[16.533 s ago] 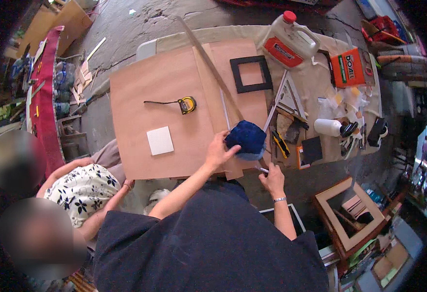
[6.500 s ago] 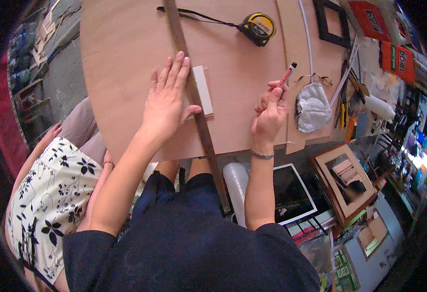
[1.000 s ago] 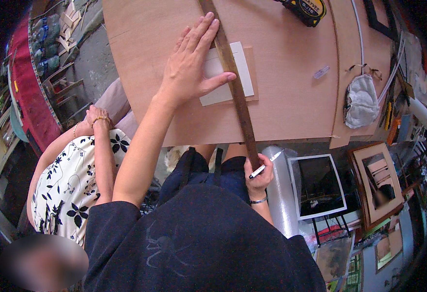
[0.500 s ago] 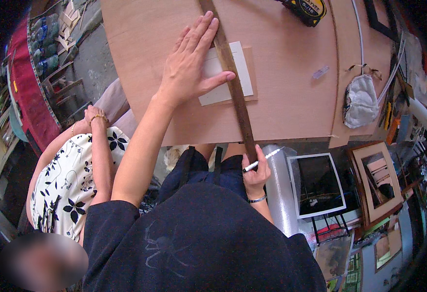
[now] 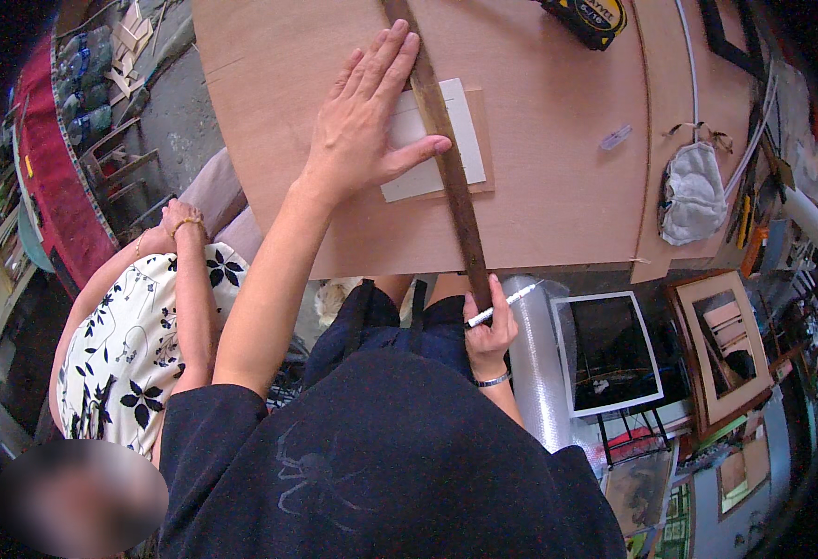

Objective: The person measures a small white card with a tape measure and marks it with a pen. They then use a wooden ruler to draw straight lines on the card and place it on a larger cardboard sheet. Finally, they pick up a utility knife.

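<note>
A long, narrow dark-brown wooden strip (image 5: 466, 224) lies slantwise across a white card (image 5: 467, 140), which rests on a slightly larger light-brown piece (image 5: 486, 154). My left hand (image 5: 357, 121) is flat with its fingers stretched out. Its fingertips and thumb press on the strip, and its palm covers part of the card. Beyond the table's near edge, my right hand (image 5: 493, 335) grips the strip's near end. A white pen (image 5: 502, 306) is held in the same hand, pointing up to the right. The strip's far end runs out of the picture.
The pale wooden table board (image 5: 558, 224) bears a black-and-yellow tape measure (image 5: 595, 20), a small clear plastic piece (image 5: 615, 138) and a white cloth pad (image 5: 693, 194). Bubble wrap (image 5: 535, 373) and frames (image 5: 614, 354) stand at my right. Another person's hands (image 5: 183, 222) rest at my left.
</note>
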`<state>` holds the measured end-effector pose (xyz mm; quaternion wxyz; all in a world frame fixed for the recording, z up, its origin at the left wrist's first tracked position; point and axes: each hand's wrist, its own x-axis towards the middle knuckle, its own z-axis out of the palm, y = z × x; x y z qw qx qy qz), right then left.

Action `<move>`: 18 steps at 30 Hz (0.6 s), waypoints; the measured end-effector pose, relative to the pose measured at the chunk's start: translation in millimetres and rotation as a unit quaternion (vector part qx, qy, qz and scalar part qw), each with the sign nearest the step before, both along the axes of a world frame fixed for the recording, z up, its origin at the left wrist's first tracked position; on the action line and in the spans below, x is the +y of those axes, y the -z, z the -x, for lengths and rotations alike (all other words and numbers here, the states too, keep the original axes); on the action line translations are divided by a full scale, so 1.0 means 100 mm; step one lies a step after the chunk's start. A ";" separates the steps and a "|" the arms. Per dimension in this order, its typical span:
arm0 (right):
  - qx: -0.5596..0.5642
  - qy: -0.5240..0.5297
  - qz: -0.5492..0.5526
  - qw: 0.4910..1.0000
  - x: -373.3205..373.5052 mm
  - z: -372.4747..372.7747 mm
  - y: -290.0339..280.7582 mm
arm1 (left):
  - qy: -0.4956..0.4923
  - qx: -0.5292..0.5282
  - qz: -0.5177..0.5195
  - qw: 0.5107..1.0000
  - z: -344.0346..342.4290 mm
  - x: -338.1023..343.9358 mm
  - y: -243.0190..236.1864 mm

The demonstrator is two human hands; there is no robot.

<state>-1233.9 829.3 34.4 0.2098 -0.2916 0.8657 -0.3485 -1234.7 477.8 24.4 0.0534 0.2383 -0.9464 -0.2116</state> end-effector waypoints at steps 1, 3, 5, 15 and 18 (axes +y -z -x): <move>-0.002 0.001 0.002 1.000 -0.01 0.00 0.00 | 0.000 -0.003 -0.001 1.000 0.00 0.00 0.00; -0.005 0.003 0.005 1.000 -0.02 -0.01 -0.01 | -0.002 -0.009 -0.003 1.000 0.00 -0.01 0.00; -0.006 0.002 0.004 1.000 -0.03 -0.01 -0.02 | -0.002 -0.008 -0.004 1.000 0.00 -0.01 0.00; -0.008 -0.005 0.000 1.000 0.05 -0.04 -0.02 | 0.000 0.009 -0.041 0.999 -0.03 0.07 -0.09; -0.009 -0.004 -0.001 1.000 0.13 -0.07 -0.05 | 0.001 0.019 -0.041 0.999 -0.05 0.14 -0.12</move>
